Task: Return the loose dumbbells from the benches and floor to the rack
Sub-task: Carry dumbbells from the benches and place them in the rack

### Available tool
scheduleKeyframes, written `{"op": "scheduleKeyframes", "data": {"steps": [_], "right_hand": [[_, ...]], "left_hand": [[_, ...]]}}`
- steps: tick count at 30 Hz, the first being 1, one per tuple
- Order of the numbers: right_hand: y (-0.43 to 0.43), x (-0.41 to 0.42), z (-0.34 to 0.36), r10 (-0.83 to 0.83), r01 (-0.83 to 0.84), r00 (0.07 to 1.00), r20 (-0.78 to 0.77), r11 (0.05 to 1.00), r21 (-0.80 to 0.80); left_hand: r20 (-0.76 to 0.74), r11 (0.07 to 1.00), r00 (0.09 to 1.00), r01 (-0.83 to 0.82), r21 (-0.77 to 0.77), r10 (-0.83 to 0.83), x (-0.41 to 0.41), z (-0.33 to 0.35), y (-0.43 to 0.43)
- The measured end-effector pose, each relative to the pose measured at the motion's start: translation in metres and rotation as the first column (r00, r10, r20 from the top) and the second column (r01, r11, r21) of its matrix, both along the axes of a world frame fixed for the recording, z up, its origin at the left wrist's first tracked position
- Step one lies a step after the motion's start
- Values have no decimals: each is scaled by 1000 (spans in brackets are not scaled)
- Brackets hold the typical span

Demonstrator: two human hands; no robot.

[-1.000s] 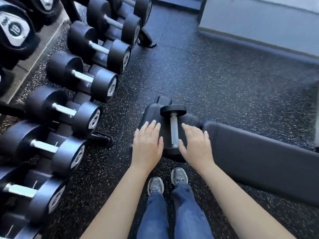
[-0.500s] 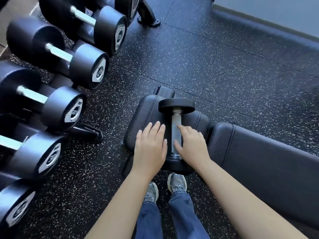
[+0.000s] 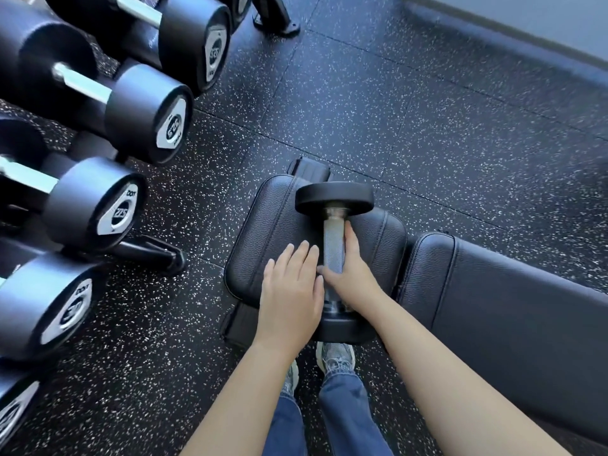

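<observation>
A black dumbbell with a knurled steel handle lies on the seat pad of a black bench, its far head pointing away from me. My right hand curls around the near part of the handle, thumb on the left side and fingers on the right. My left hand hovers flat, fingers apart, just left of the handle over the pad. The near head is partly hidden under my hands. The dumbbell rack runs along the left.
Several large black dumbbells fill the rack on the left, their ends facing the aisle. A rack foot stands at the top. The bench's long back pad stretches right. Speckled rubber floor lies beyond; my shoes stand below the bench.
My view has dropped closer to the bench. My right hand has moved onto the handle and wrapped around it. My left hand has slid in beside the handle.
</observation>
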State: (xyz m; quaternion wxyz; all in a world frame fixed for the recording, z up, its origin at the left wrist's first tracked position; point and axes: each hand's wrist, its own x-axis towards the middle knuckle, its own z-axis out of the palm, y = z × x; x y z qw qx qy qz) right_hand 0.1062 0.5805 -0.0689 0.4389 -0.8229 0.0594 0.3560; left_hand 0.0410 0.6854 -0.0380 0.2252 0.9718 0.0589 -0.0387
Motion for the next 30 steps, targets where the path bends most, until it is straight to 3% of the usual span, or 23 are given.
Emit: {"op": "scheduleKeyframes", "data": {"steps": [6, 14, 23, 30], "right_hand": [[3, -1, -6, -122, 185, 961, -250, 952, 246], [9, -13, 10, -134, 192, 958, -254, 957, 218], [-12, -33, 75, 158, -131, 968, -197, 981, 146], [-25, -17, 166, 357, -335, 922, -152, 930, 154]], "left_hand": [[-31, 994, 998, -48, -103, 45, 5, -4, 2], [-177, 903, 970, -220, -369, 164, 9, -1, 0], [-293, 678, 911, -411, -609, 290, -7, 43, -17], [-273, 385, 917, -373, -844, 290, -15, 119, -14]]}}
